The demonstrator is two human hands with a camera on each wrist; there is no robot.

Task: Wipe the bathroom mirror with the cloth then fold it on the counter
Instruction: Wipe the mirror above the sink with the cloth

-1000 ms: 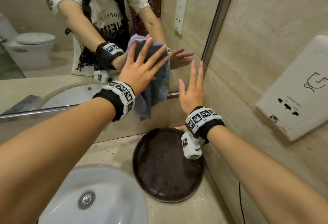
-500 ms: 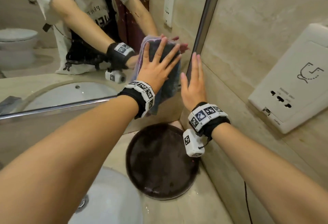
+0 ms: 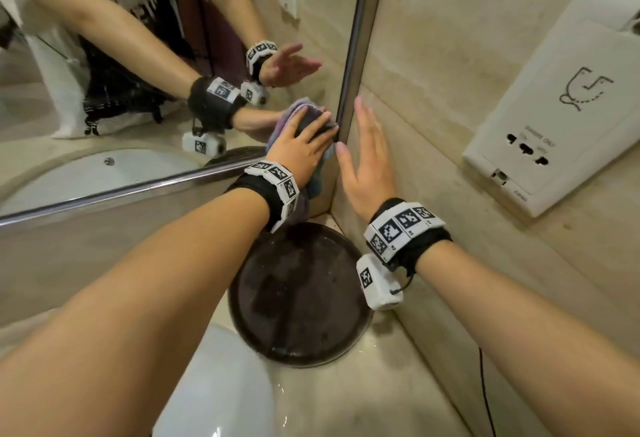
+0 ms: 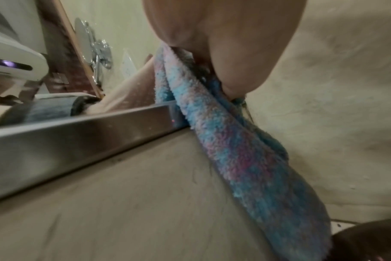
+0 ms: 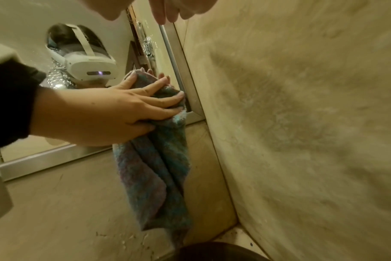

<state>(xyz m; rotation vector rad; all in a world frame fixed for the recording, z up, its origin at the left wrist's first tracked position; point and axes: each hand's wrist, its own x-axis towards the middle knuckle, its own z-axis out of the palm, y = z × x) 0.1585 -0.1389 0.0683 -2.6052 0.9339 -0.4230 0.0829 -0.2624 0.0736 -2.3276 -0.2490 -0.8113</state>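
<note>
So the cloth [image 3: 304, 125], a fluffy blue and pink thing, is pinned against the mirror [image 3: 145, 66] right down in its lower right corner, just beside the metal frame [image 3: 356, 55], with a long tail of it hanging below the bottom edge over the wall. The left hand [image 3: 301, 151] has it flat under spread fingers, thumb tucked round the side of the fabric in the right wrist view, so more pressing than a real grab. The right hand [image 3: 369, 166] is open and empty, palm flat against the tiled side wall [image 3: 450, 73], looks like bracing. Under all this there's a dark round tray [image 3: 301, 298] on the worktop [image 3: 363, 395], and the white sink [image 3: 221, 388] nearer and to the left. My guess is the wiping is at its last corner and folding hasn't begun. What could go wrong: with only a flat palm holding it, the cloth could slip and drop onto that tray or the damp-looking worktop. Also the dangling tail may snag on the frame edge, and the very corner could get missed.
</note>
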